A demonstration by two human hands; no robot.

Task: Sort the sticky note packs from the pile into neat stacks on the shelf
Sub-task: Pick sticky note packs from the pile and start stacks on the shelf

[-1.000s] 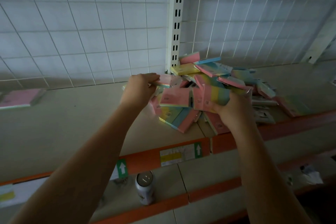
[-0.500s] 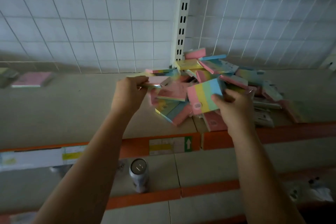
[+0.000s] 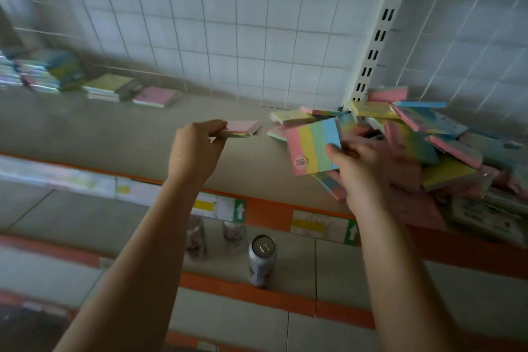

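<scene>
A loose pile of pastel sticky note packs point(image 3: 423, 140) lies on the shelf point(image 3: 120, 134) at the right, against the white upright. My left hand point(image 3: 194, 148) pinches a flat pink pack point(image 3: 243, 127) and holds it level above the shelf, just left of the pile. My right hand point(image 3: 357, 168) grips a striped pink, yellow, green and blue pack point(image 3: 313, 148), tilted up at the pile's front edge. Neat stacks of packs point(image 3: 48, 71) stand at the back left of the shelf, with a low yellow-green stack point(image 3: 110, 87) and a single pink pack point(image 3: 157, 96) beside them.
A wire grid wall backs the shelf. The shelf's orange front rail point(image 3: 265, 213) carries price labels with green arrows. On the lower shelf a silver drink can point(image 3: 261, 258) stands upright, with two small clear packets point(image 3: 197, 234) behind it.
My left hand has pulled the pink pack out of the pile and carried it left. My right hand has lifted the striped pack clear. The view has swung left, revealing the stacks.
</scene>
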